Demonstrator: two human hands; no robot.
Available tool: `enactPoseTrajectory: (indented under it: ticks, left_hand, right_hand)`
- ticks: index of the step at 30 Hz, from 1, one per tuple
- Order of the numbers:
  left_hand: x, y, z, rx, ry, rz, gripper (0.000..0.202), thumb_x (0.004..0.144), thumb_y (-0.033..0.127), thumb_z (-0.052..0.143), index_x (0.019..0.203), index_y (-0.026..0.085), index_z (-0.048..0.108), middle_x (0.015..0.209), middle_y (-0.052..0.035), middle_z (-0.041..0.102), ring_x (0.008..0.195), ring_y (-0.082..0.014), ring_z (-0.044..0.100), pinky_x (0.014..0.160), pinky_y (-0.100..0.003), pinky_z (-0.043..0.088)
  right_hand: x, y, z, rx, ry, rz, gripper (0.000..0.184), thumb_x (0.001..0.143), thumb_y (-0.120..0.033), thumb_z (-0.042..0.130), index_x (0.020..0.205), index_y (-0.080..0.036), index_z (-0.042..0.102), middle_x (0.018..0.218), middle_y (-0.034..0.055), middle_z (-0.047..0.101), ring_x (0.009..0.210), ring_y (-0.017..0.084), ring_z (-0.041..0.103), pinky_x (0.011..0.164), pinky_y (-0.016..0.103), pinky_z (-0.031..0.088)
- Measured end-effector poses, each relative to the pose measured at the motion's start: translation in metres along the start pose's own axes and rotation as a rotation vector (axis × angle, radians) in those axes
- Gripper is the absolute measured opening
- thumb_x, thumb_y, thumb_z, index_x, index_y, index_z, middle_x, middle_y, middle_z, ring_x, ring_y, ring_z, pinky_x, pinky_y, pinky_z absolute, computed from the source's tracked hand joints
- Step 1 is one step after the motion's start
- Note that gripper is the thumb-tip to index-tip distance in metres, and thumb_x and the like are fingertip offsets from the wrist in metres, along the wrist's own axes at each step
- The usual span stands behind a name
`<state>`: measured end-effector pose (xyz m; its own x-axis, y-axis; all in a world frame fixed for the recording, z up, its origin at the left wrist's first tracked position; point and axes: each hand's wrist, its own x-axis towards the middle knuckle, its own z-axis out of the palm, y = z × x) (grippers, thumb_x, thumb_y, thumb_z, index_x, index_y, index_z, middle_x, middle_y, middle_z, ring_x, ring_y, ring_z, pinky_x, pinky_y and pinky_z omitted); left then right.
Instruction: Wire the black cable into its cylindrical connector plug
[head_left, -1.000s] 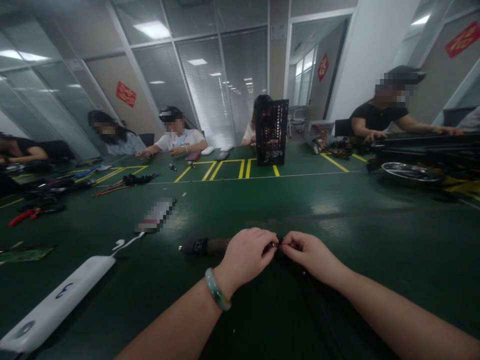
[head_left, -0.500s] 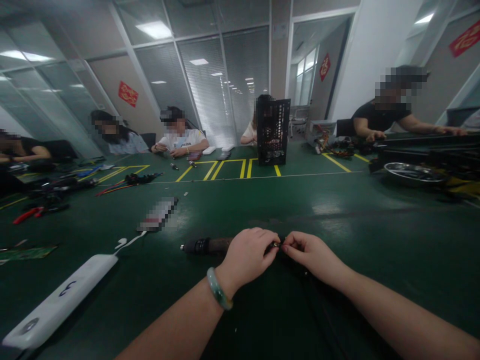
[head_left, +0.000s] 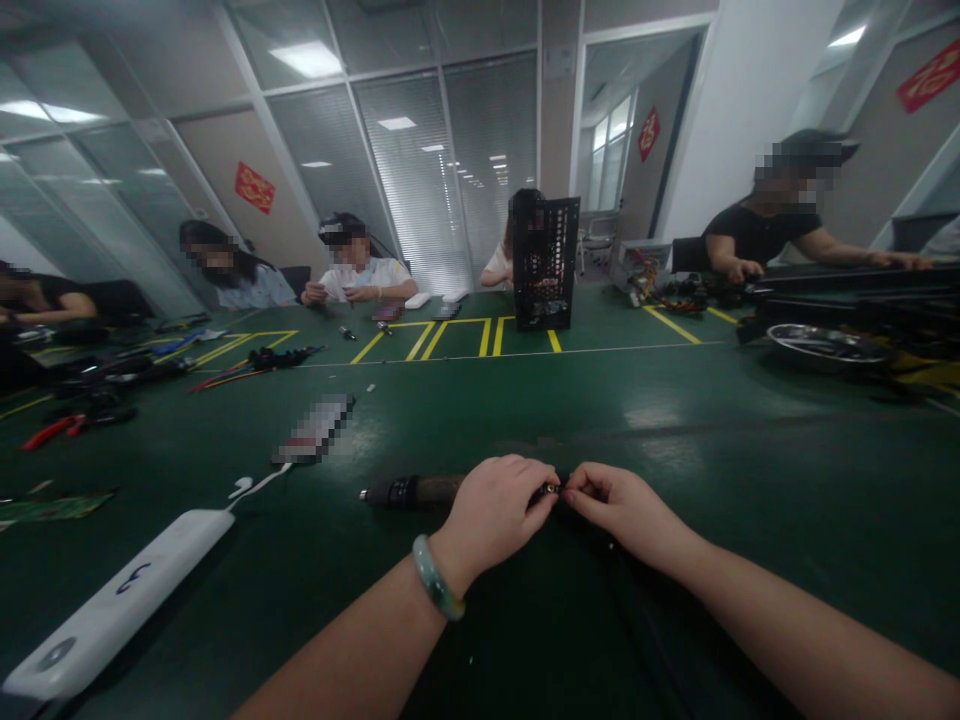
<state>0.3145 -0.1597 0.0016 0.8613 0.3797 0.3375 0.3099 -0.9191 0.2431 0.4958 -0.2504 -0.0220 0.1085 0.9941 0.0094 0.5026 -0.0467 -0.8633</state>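
My left hand (head_left: pixel 495 512), a green bangle on its wrist, is closed over the right end of a dark cylindrical tool (head_left: pixel 409 491) that lies on the green table (head_left: pixel 675 420). My right hand (head_left: pixel 619 505) pinches a small metallic part (head_left: pixel 553 489) just where the two hands meet. The fingertips of both hands touch there. What the small part is I cannot make out; dark cables trail from under my right hand toward me.
A white power strip (head_left: pixel 112 610) lies at the near left, a blurred flat device (head_left: pixel 315 428) beyond it. A black perforated computer case (head_left: pixel 544 263) stands mid-table. Several other people sit around the table with tools and cables. A metal dish (head_left: pixel 821 347) sits at the right.
Both hands have stayed together on the tool; the view shifted slightly, and the hands sit a little higher in the picture than a second ago.
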Motion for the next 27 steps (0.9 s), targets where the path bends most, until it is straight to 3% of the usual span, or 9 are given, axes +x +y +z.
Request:
enactPoseTrajectory:
  ticks: [27]
  left_hand:
    - [-0.0006,0.0011,0.0014,0.018,0.008,-0.009,0.019,0.089,0.028,0.055,0.107,0.023,0.058,0.103,-0.0019,0.064,0.095,-0.0192,0.059,0.086,-0.036,0.046]
  right_hand:
    - [-0.0015,-0.0054,-0.0009,0.005,-0.010,0.018,0.016,0.086,-0.031,0.055,0.080,-0.018,0.061,0.070,-0.0017,0.059,0.064,0.013,0.053,0.056,0.022,0.037]
